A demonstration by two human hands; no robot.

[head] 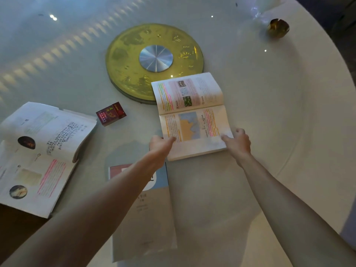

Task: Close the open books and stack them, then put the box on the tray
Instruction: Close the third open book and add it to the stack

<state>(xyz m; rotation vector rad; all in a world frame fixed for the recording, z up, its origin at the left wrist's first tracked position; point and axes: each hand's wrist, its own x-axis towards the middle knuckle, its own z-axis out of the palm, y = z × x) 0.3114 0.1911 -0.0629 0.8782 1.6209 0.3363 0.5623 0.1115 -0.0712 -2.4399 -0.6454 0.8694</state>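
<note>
I have both hands on the open book (pixel 192 116) that lies just right of the counter's (pixel 269 112) middle, its far page overlapping the near edge of the round gold tray (pixel 134 60). My left hand (pixel 160 146) pinches the near left corner of the near page, thumb on top and fingers underneath as far as I can tell; my right hand (pixel 238 142) is curled around the near right corner, its fingers mostly tucked under the cover, so I cannot say how tightly they grip. The book is still spread flat, so I judge I am only beginning to close it. One closed book (pixel 150 218) already lies nearest me, between my forearms, and would serve as the base of the stack. A second open book (pixel 40 157) sits well apart on the left, pages up, hanging over the counter's near edge, untouched. The small red box (pixel 111 113) rests on the counter between the left book and the tray, near the tray's rim but not on it. So by my reckoning roughly a third is done: two books remain to close, the stacking is left, and the box has yet to go on the tray.
</note>
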